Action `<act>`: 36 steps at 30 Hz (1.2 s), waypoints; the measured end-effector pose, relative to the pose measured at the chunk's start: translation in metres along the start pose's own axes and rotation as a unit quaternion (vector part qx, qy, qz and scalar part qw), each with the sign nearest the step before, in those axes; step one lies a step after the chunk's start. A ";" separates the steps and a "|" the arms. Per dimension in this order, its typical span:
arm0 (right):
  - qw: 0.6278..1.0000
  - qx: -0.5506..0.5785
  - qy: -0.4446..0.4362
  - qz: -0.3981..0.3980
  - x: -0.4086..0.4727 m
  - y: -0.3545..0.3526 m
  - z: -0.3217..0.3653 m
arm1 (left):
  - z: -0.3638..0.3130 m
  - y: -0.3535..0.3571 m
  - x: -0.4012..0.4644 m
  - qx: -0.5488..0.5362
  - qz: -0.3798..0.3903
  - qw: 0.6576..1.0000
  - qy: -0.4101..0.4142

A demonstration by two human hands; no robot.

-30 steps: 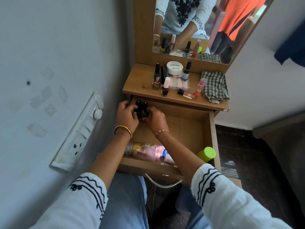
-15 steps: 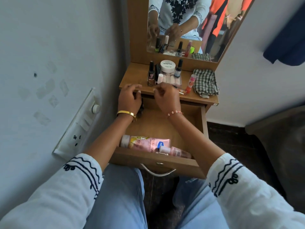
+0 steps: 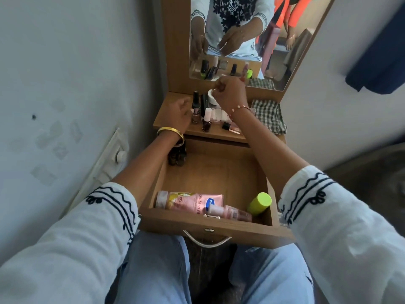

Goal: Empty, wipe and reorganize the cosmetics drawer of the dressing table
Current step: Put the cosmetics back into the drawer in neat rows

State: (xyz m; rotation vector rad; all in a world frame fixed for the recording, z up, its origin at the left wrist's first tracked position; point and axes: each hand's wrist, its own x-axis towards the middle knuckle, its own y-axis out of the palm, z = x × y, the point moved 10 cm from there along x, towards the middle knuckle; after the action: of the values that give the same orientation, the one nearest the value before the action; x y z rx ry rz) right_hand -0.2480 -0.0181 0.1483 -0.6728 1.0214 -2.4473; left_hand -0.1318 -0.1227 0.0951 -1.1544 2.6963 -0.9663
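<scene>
The drawer (image 3: 219,229) of the dressing table is pulled open over my lap. In it lie a pink tube (image 3: 188,201), a small pink bottle (image 3: 230,212) and a green-capped bottle (image 3: 259,202) along the front. Dark nail polish bottles (image 3: 177,159) stand in its back left corner. On the shelf (image 3: 173,106) above, my left hand (image 3: 179,115) curls its fingers against a brown nail polish bottle (image 3: 195,106). My right hand (image 3: 230,94) is raised over a white jar (image 3: 210,96), fingertips pinching at its rim.
More nail polish bottles (image 3: 206,119), a clear box (image 3: 220,115) and a checked cloth (image 3: 268,116) sit on the shelf. A mirror (image 3: 247,40) stands behind it. A wall with a switch plate (image 3: 111,156) is close on the left.
Both hands left the dark bottles in the drawer's back left corner and rose to the shelf. The left went to the brown bottle, the right to the white jar.
</scene>
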 end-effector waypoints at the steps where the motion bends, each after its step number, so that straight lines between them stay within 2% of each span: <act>1: 1.000 -0.015 -0.004 0.014 0.006 0.007 0.001 | -0.001 0.005 0.002 -0.003 0.014 1.000 -0.004; 4: 0.998 -0.046 -0.017 0.045 0.019 0.024 0.005 | 0.001 0.018 0.006 -0.004 0.033 0.999 -0.010; 8: 0.996 -0.031 -0.029 0.074 0.030 0.045 0.014 | 0.011 0.023 0.012 -0.023 0.017 0.999 -0.033; 14: 0.983 -0.057 -0.035 0.173 0.036 0.067 0.013 | 0.014 0.022 0.018 -0.009 0.010 0.999 -0.033; 21: 0.992 -0.044 -0.040 0.113 0.040 0.062 0.010 | 0.016 0.024 0.020 -0.034 0.002 0.999 -0.028; 29: 0.994 0.106 0.005 0.036 0.038 0.042 -0.003 | 0.029 0.004 0.009 -0.104 -0.045 0.992 -0.052; 36: 0.979 0.205 0.005 0.017 0.011 0.033 0.005 | 0.036 -0.011 -0.009 -0.161 -0.082 0.982 -0.060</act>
State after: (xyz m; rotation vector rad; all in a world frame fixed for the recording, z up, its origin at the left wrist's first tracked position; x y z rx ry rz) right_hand -0.2488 -0.0480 0.1303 -0.4991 0.4976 -2.5201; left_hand -0.1080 -0.1413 0.0706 -1.4553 2.7612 -0.4629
